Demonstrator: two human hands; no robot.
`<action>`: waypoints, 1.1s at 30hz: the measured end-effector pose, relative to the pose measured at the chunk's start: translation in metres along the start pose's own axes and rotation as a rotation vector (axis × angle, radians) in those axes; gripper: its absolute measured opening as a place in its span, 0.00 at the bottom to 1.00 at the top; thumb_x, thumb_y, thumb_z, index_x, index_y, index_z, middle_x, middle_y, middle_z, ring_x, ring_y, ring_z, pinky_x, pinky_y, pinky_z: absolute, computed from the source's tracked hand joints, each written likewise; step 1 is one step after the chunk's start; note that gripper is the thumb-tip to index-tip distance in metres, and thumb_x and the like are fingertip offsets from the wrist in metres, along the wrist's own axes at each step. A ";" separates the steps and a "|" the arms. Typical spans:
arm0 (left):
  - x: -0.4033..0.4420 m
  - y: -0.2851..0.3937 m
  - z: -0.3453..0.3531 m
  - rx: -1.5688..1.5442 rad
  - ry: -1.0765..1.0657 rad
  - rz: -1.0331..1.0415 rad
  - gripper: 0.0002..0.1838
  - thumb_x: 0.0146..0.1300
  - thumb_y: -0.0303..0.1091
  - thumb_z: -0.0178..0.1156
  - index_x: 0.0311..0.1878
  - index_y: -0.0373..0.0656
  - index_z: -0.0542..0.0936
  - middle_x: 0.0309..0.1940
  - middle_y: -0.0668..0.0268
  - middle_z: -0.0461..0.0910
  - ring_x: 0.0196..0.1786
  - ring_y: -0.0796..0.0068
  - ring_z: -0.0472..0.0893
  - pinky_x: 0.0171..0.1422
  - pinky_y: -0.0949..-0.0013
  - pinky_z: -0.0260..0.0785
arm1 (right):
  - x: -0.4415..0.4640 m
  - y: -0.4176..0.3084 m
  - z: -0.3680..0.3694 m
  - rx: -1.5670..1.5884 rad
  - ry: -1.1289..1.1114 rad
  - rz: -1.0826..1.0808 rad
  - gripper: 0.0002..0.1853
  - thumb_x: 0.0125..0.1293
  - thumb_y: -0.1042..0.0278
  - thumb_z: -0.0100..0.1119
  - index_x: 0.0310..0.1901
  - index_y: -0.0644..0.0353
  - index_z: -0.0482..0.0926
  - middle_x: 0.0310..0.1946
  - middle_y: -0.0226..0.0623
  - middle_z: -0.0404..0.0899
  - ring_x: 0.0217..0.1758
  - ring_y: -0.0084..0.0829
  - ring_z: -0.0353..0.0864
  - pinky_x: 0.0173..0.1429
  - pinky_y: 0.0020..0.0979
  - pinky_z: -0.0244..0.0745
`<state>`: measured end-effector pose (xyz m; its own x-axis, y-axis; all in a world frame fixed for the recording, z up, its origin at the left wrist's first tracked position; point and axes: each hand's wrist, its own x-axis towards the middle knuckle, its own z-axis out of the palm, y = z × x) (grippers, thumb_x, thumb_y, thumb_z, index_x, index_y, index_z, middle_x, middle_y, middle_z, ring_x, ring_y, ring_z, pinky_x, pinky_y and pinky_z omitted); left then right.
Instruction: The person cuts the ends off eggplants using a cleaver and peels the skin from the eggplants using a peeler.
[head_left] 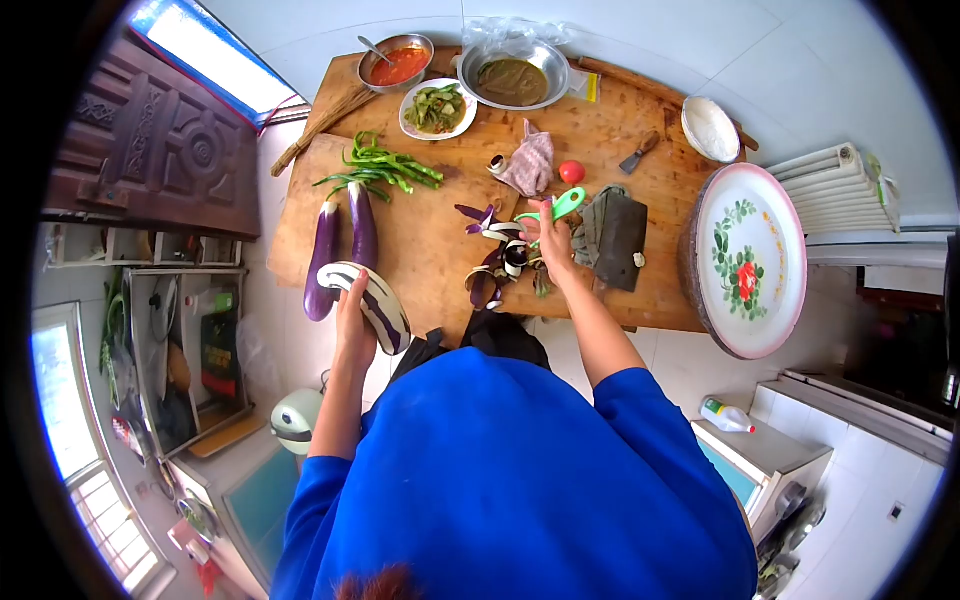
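Observation:
A partly peeled eggplant (385, 308), striped white and purple, is held in my left hand (356, 320) at the table's front edge. My right hand (550, 240) is closed round a green peeler (568, 203) over a heap of dark peel strips (487, 277). Two whole purple eggplants (365, 235) lie side by side just beyond my left hand, with green peppers (390, 165) behind their stem ends. To the right of the peeler are a dark cloth and a dark flat block (620, 240).
At the back of the wooden table (290, 235) stand a bowl of red sauce (400, 66), a plate of greens (438, 110) and a metal bowl (513, 80). A tomato (572, 172), pink cloth (530, 162) and scraper (640, 152) lie mid-table. A large floral tray (750, 260) is right.

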<state>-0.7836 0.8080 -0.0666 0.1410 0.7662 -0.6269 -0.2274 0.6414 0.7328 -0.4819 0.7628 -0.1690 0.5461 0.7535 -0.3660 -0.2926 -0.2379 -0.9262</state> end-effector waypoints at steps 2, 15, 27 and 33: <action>-0.003 -0.005 0.001 -0.002 0.009 -0.004 0.13 0.62 0.41 0.56 0.44 0.46 0.69 0.34 0.69 0.71 0.38 0.75 0.73 0.42 0.67 0.68 | 0.003 0.006 -0.005 -0.205 0.014 -0.059 0.26 0.70 0.46 0.37 0.47 0.61 0.76 0.29 0.36 0.81 0.30 0.22 0.80 0.31 0.25 0.71; -0.005 -0.033 0.017 -0.019 0.097 -0.116 0.14 0.61 0.43 0.56 0.41 0.44 0.70 0.30 0.67 0.73 0.33 0.74 0.75 0.37 0.67 0.70 | -0.036 0.085 0.021 0.191 -0.507 0.171 0.23 0.70 0.49 0.41 0.50 0.61 0.74 0.32 0.33 0.79 0.30 0.21 0.77 0.33 0.21 0.75; 0.036 -0.066 0.059 0.399 0.037 -0.038 0.12 0.55 0.40 0.61 0.32 0.43 0.72 0.22 0.68 0.75 0.22 0.77 0.74 0.24 0.73 0.66 | 0.001 0.015 0.030 -0.567 -0.268 -0.130 0.30 0.66 0.43 0.45 0.16 0.61 0.73 0.10 0.40 0.69 0.14 0.36 0.70 0.20 0.41 0.61; 0.033 -0.062 0.057 0.481 0.034 -0.119 0.15 0.56 0.40 0.61 0.39 0.43 0.69 0.27 0.68 0.72 0.30 0.76 0.73 0.32 0.70 0.68 | -0.001 0.083 0.094 0.139 -0.450 0.219 0.27 0.65 0.44 0.49 0.54 0.60 0.73 0.46 0.36 0.75 0.47 0.24 0.76 0.46 0.24 0.74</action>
<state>-0.7101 0.7959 -0.1172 0.1057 0.6903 -0.7158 0.2603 0.6755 0.6899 -0.5802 0.7996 -0.2374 0.0774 0.8915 -0.4464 -0.4801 -0.3591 -0.8003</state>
